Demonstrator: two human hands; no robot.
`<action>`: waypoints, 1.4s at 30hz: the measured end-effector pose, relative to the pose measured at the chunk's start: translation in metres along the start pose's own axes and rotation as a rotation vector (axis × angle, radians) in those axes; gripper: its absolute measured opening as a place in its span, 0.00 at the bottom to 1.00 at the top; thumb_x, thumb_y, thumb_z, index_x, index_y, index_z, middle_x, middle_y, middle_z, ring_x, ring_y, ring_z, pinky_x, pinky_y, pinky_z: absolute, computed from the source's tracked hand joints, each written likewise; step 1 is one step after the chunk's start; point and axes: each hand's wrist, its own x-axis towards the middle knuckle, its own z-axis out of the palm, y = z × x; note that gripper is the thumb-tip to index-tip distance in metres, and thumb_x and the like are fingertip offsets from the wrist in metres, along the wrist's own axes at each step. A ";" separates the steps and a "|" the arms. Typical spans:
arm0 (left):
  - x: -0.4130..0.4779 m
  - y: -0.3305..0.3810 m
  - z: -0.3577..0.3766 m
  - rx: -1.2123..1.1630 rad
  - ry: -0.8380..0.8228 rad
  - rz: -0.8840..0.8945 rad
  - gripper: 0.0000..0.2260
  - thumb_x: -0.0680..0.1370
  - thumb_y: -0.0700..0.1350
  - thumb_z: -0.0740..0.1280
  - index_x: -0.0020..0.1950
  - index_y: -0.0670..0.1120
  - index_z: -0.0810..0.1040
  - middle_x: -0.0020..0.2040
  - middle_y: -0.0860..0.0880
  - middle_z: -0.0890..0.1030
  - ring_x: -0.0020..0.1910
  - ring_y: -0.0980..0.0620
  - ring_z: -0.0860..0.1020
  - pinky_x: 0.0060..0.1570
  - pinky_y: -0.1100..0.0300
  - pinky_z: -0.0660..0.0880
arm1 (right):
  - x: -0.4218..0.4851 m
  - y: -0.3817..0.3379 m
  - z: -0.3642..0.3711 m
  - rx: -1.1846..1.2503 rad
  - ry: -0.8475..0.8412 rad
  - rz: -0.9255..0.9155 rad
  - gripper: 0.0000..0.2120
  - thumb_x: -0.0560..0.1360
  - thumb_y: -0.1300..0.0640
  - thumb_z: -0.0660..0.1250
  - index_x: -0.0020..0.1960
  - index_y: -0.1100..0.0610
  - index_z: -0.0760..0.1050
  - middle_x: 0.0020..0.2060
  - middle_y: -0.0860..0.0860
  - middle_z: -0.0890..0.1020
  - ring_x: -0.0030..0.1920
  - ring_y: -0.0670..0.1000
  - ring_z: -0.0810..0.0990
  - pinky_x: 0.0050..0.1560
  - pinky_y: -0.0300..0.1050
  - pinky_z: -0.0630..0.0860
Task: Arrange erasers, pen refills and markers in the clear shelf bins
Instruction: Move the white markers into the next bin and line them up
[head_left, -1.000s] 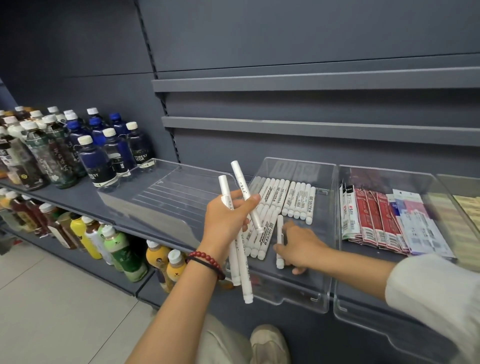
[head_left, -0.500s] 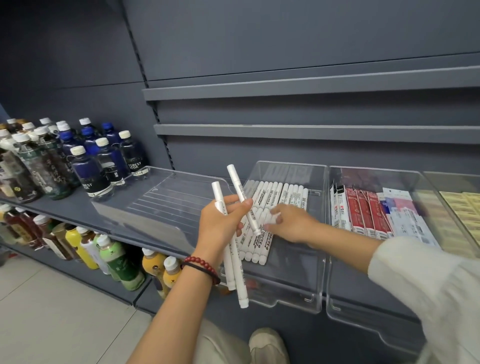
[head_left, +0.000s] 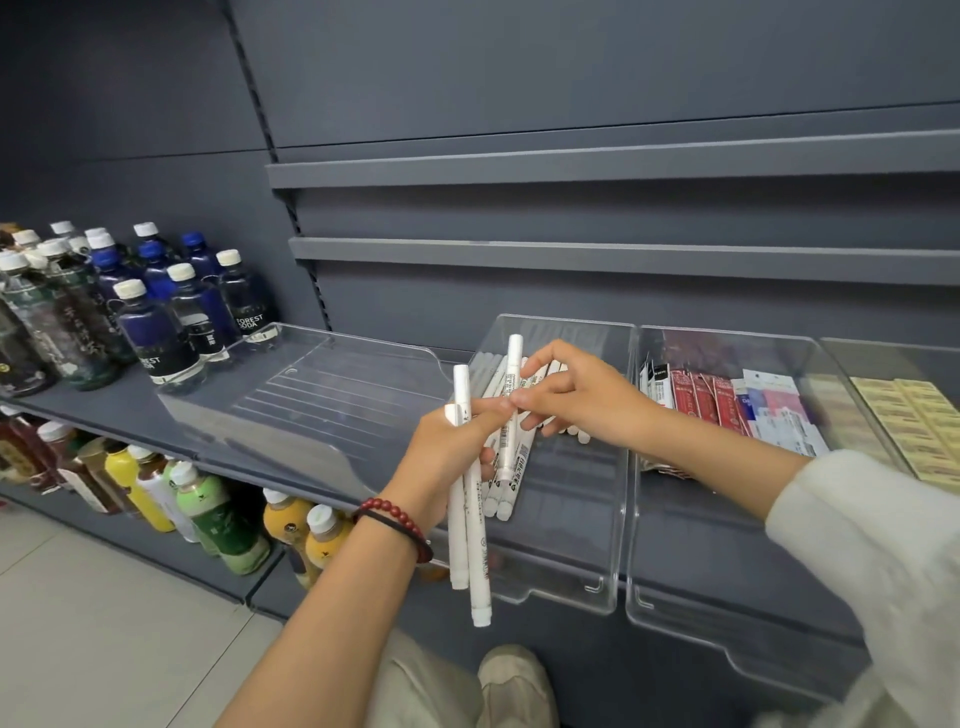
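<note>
The left hand (head_left: 447, 457) grips a bundle of slim white plastic markers (head_left: 475, 551) nearly upright above the grey metal shelf's (head_left: 93, 410) front edge, while the right hand (head_left: 582, 400), just behind, pinches the tallest marker (head_left: 513, 364), which leans back toward the clear plastic bin (head_left: 561, 584).

Red bead bracelet (head_left: 396, 524), white sleeve (head_left: 862, 551)

markers (head_left: 477, 540) are white, bins (head_left: 571, 545) clear, bracelet (head_left: 396, 521) dark red, shelf (head_left: 98, 413) grey
</note>
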 end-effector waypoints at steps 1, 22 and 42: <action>0.000 -0.001 0.000 0.027 -0.003 -0.003 0.09 0.75 0.52 0.71 0.50 0.49 0.82 0.29 0.53 0.74 0.26 0.58 0.72 0.29 0.65 0.75 | 0.000 0.001 -0.002 0.004 -0.009 0.000 0.12 0.75 0.57 0.70 0.55 0.57 0.70 0.39 0.51 0.85 0.39 0.47 0.84 0.38 0.38 0.79; 0.010 -0.001 -0.003 -0.005 0.107 0.015 0.07 0.76 0.49 0.69 0.50 0.48 0.83 0.31 0.51 0.70 0.20 0.60 0.69 0.32 0.60 0.77 | 0.024 0.026 -0.003 -0.827 -0.387 0.198 0.06 0.75 0.53 0.69 0.52 0.50 0.78 0.33 0.42 0.81 0.38 0.44 0.78 0.43 0.39 0.72; 0.014 -0.003 -0.007 -0.018 0.212 0.063 0.07 0.77 0.53 0.68 0.48 0.51 0.78 0.22 0.54 0.72 0.25 0.56 0.72 0.37 0.58 0.77 | 0.028 0.033 0.016 -0.787 -0.128 0.318 0.17 0.76 0.49 0.69 0.60 0.55 0.70 0.43 0.52 0.84 0.42 0.47 0.78 0.45 0.44 0.72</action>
